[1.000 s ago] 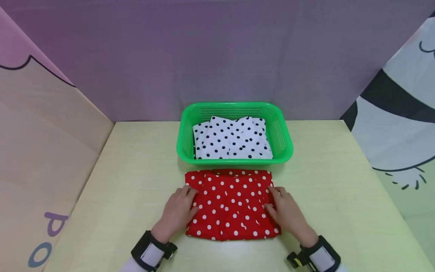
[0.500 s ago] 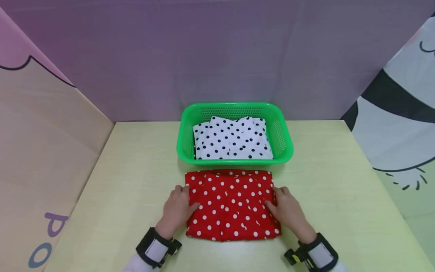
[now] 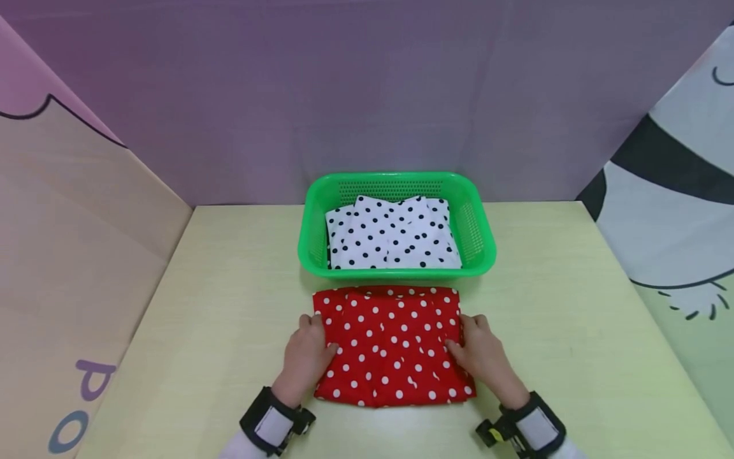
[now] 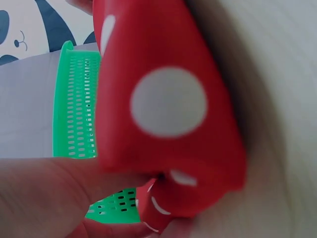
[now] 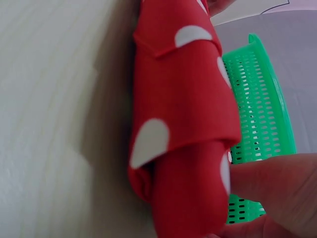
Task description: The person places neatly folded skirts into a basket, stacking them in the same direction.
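The folded red cloth with white dots [image 3: 392, 344] lies flat on the tabletop [image 3: 573, 331] between the two grips, its left edge taken by the left hand [image 3: 305, 359] and its right edge by the right hand [image 3: 484, 358]. Each grip is closed on the cloth: in the left wrist view the red cloth [image 4: 168, 109] bulges over a thumb pressed on top of it with fingers beneath, and in the right wrist view the stacked layers of the cloth [image 5: 183, 129] are pinched between the thumb above and the fingers below. Just past the far edge of the cloth, forward of both grips, stands a green plastic basket [image 3: 312, 217] whose near rim lies just beside the cloth; its perforated wall shows behind the cloth in both wrist views. Inside the basket lies a folded white cloth with black dots [image 3: 392, 233]. The tabletop is pale yellow-green with a faint wood grain. A purple wall closes the space behind the basket; to the left of the left grip stands a peach and pink panel with printed letters [image 3: 80, 408], and to the right of the right grip a panel with a black-and-white cartoon figure. Both hands lie low, palms turned inward toward the cloth, the forearms coming from the near edge, and each wrist bears a black strap with a grey patch [image 3: 269, 426]
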`<state>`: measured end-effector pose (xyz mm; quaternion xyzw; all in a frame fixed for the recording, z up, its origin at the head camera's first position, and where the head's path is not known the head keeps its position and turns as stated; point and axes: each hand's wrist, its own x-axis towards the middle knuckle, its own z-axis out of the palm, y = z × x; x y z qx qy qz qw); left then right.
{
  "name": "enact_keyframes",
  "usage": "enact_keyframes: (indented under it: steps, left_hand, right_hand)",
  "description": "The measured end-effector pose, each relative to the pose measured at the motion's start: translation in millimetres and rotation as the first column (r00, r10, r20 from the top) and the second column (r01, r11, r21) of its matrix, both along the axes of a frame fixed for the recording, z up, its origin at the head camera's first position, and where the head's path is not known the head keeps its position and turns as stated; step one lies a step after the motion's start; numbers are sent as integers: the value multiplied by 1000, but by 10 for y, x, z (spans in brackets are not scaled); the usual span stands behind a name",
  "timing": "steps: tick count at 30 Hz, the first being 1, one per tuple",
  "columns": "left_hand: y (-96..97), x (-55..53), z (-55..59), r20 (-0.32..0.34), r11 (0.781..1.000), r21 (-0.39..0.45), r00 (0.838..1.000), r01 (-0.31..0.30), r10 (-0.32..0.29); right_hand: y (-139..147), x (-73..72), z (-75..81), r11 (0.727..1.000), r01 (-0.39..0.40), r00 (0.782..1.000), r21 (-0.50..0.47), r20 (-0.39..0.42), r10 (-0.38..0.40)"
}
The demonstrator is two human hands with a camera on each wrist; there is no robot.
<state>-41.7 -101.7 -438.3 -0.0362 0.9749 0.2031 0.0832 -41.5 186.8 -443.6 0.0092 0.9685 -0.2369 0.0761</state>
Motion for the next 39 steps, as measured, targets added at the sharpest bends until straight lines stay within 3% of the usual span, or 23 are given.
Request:
enact_keyframes:
  steps: [7, 21, 32, 39]
  left_hand:
    - [37, 23, 7, -17, 1000, 6, 1000, 3, -3]
    - [75, 27, 2, -92, 996, -13, 992, 84, -85]
    - [21, 56, 32, -9, 993, 103, 999, 48, -48]
    - [-9, 102, 69, -36, 986, 159, 998, 53, -48]
  right_hand:
    - [-32, 9, -16, 1000, 16, 1000, -17, -6, -16]
    - [-80, -12, -39, 999, -21, 1000, -26, -19, 20]
    - [-15, 17, -67, 994, -42, 997, -101, -74, 35]
    - [13, 69, -40, 990, -23, 997, -138, -74, 13]
